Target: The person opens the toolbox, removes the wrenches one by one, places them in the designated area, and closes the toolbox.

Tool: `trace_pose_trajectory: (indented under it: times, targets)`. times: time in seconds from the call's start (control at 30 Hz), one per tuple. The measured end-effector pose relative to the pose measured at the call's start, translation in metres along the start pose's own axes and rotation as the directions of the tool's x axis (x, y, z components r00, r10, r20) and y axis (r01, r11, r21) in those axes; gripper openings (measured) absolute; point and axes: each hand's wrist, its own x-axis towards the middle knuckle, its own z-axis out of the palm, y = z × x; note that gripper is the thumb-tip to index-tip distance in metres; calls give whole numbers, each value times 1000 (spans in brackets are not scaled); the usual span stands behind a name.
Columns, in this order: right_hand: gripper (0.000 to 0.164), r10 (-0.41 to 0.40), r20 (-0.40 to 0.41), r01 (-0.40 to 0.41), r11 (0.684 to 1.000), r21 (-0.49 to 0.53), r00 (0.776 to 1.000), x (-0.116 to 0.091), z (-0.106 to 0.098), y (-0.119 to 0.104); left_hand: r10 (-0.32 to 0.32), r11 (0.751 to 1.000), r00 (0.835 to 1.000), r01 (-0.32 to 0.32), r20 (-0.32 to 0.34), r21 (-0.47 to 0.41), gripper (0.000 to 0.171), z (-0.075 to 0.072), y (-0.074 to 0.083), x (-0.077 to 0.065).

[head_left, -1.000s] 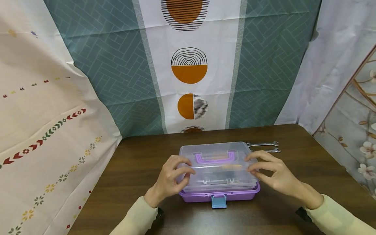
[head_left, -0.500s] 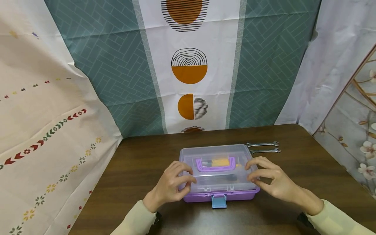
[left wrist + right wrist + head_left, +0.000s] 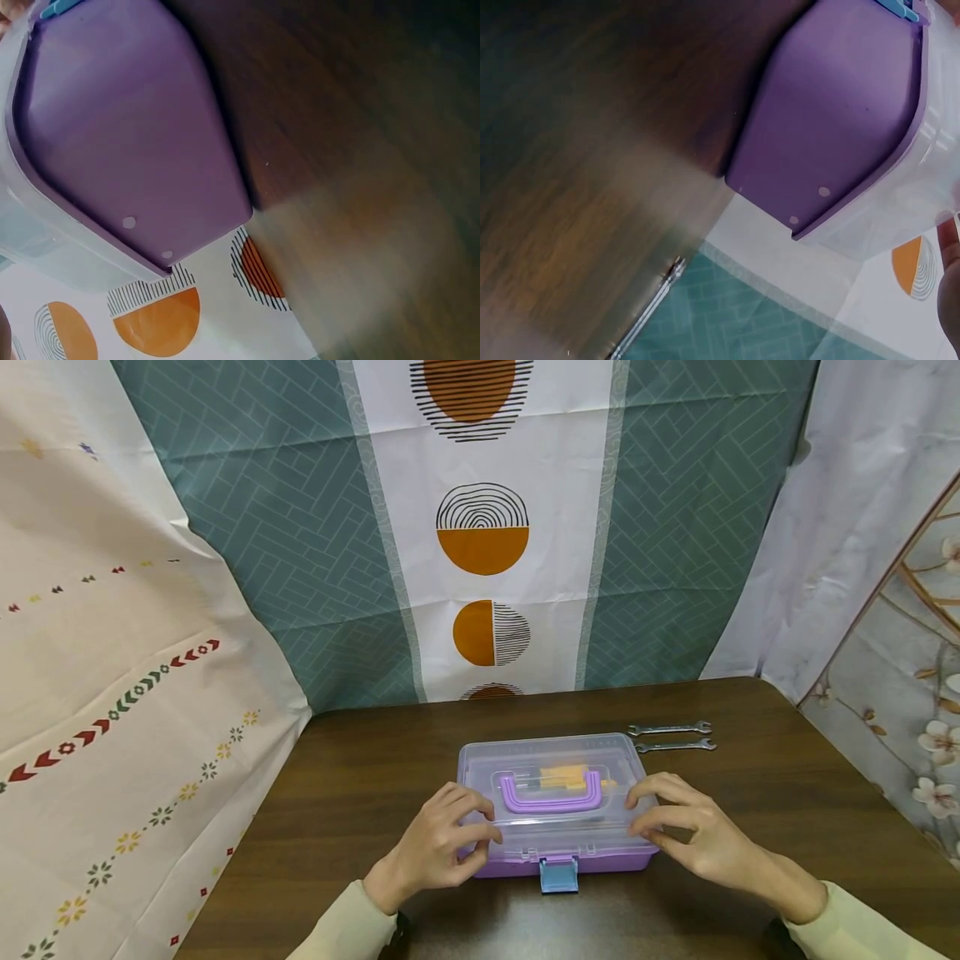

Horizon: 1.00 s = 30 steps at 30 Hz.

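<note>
A purple toolbox (image 3: 600, 862) with a clear lid (image 3: 555, 837) stands on the table. Its purple handle (image 3: 551, 804) lies on top, and the blue front latch (image 3: 558, 877) hangs down unfastened. Something yellow (image 3: 562, 775) shows through the lid. My left hand (image 3: 438, 835) holds the lid at its left end, fingers curled over the edge. At the opposite end my right hand (image 3: 693, 822) holds it likewise. In the left wrist view the toolbox's purple end wall (image 3: 127, 135) fills the upper left; the right wrist view shows the other end wall (image 3: 825, 112).
Two wrenches, a rear one (image 3: 670, 728) and a nearer one (image 3: 675, 745), lie behind the toolbox to the right. The dark wooden table (image 3: 360, 768) meets a patterned cloth (image 3: 315, 568) at its back edge.
The lid has come down onto the toolbox base, and its handle has shifted toward the front. Both hands have sunk slightly with it. The wrenches stay where they were.
</note>
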Motion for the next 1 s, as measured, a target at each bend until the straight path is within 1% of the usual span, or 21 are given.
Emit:
trace_pose_trajectory:
  times: [0.23,0.33,0.43,0.53,0.6,0.9,1.0]
  targets:
    - [22,-24,4,24,999,-25,1000,1,0,0,-34,999,999,33,-15,-41,19,1,1,-3]
    - [22,-31,13,31,999,-24,999,1,1,1,-34,999,999,33,-21,-37,21,1,1,-3]
    - [22,-31,16,31,999,-20,999,1,2,1,-4,1000,1000,3,-14,-6,25,2,0,-3]
    - [22,-30,7,30,999,-24,1000,2,2,1,56,998,998,-56,9,38,27,3,-1,-1]
    - [23,-28,5,28,999,-28,1000,2,2,1,90,995,996,-91,27,51,28,4,-2,1]
    - [22,-21,-1,21,999,-28,1000,2,1,-2,183,982,982,-184,46,29,30,5,-2,2]
    - [22,-20,-3,20,999,-27,1000,1,1,-2,201,979,978,-203,57,25,31,4,-3,2]
